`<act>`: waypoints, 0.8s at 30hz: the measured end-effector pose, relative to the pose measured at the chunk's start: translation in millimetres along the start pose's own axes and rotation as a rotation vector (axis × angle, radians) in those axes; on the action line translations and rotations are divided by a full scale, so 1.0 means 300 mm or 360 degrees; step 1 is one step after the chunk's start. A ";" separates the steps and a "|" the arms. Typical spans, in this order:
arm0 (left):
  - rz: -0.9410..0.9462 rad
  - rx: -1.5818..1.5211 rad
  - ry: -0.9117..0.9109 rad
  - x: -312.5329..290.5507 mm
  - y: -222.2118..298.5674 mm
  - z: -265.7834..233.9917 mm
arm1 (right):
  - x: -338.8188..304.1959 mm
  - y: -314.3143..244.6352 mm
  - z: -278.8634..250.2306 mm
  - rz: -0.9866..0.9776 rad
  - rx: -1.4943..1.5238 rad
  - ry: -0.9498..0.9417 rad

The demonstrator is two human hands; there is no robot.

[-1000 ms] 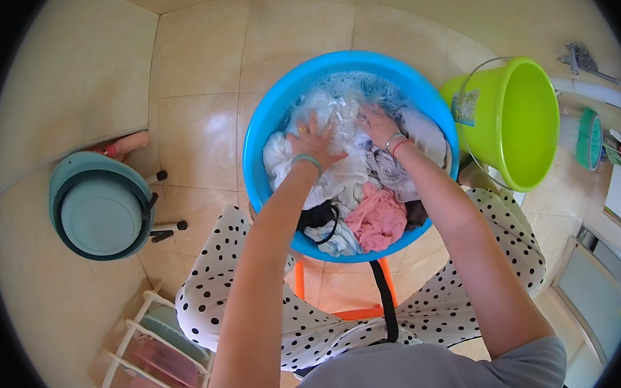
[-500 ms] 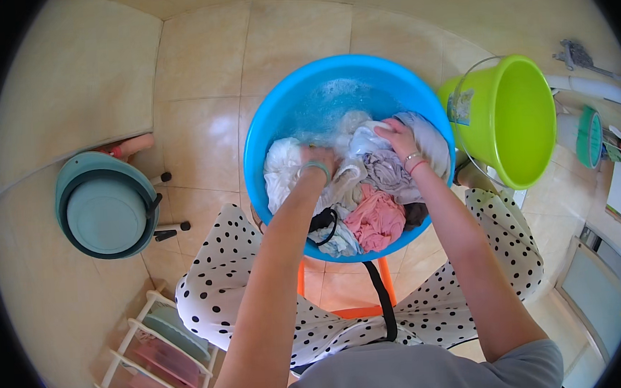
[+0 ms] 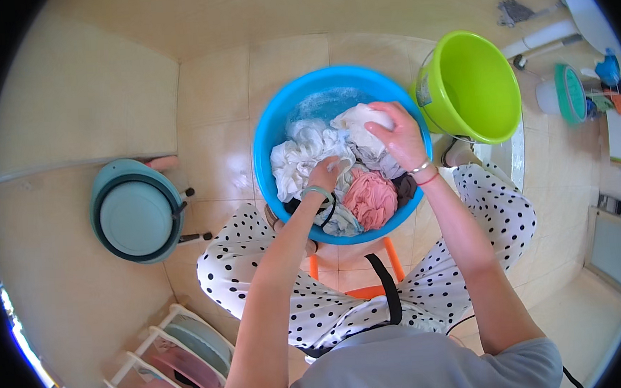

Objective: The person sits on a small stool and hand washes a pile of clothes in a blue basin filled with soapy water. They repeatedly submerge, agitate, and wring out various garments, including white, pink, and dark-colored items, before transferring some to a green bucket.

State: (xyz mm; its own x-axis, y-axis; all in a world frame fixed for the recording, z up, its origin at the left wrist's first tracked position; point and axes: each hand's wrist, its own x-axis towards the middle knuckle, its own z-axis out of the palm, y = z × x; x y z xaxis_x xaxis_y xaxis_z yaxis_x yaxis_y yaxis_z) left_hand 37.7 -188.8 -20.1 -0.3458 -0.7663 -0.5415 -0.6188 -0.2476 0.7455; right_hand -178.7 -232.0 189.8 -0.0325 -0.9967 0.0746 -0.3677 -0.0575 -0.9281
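A round blue basin (image 3: 263, 136) on the floor before me holds soapy water and a heap of wet laundry. My right hand (image 3: 403, 140) grips a white cloth (image 3: 357, 120) above the pile, thumb and fingers apart around its bunched edge. Lower and to the left, my left hand (image 3: 321, 175) has its fingers curled at the same cloth's trailing end. A crumpled white garment (image 3: 301, 155) fills the left of the heap. In front lie a pink garment (image 3: 371, 199) and a pale blue one (image 3: 340, 220), with a dark brown piece (image 3: 404, 188) at the right.
A lime green bucket (image 3: 475, 88) stands just right of the basin. To the left is a grey-green collapsible basin (image 3: 134, 219). A white rack (image 3: 156, 338) of basins sits at lower left, and an orange stool (image 3: 365, 292) shows between my knees.
My right hand has lifted the white cloth out of the water and up from the pile. The left hand has come nearer to me. My view has shifted, so the bucket appears higher.
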 end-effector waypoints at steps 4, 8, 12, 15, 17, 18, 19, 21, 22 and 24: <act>-0.0412 -0.1703 0.0203 -0.065 0.334 -0.009 | -0.083 0.075 0.049 -0.0308 -0.0473 -0.0064; -0.0737 -0.2182 0.0247 -0.046 0.198 0.055 | -0.260 0.177 0.190 0.0091 -0.0100 -0.0579; -0.0973 -0.1967 0.0391 -0.102 -0.033 0.134 | -0.421 0.237 0.219 0.0278 -0.0274 -0.0718; -0.0329 -0.1884 0.0619 -0.184 -0.039 0.209 | -0.469 0.365 0.175 0.0321 -0.0243 -0.0484; -0.0459 -0.1917 0.0757 -0.203 -0.052 0.183 | -0.407 0.367 0.114 0.0449 -0.0441 -0.0415; -0.0530 -0.1982 0.0804 -0.198 -0.034 0.175 | -0.372 0.408 0.101 0.0397 -0.0473 -0.0330; -0.0611 -0.2057 0.0820 -0.186 0.024 0.178 | -0.337 0.459 0.079 0.0359 -0.0528 -0.0238; -0.0601 -0.1199 0.1001 -0.180 0.149 0.179 | -0.246 0.496 0.084 0.0277 -0.0607 -0.0210; -0.0506 -0.0867 0.1141 -0.173 0.091 0.183 | -0.175 0.450 0.136 0.0365 -0.0557 -0.0319; -0.0309 -0.0254 0.1334 -0.167 0.064 0.229 | -0.093 0.447 0.194 0.0403 -0.0602 -0.0386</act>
State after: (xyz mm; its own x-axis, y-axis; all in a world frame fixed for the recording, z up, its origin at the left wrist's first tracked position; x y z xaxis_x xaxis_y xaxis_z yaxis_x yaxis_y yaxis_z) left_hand -5.4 -114.3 -5.4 0.4267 -0.8700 -0.2471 -0.4853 -0.4509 0.7491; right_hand -173.0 -215.3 42.1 0.0358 -0.9640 -0.2636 -0.6883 0.1675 -0.7058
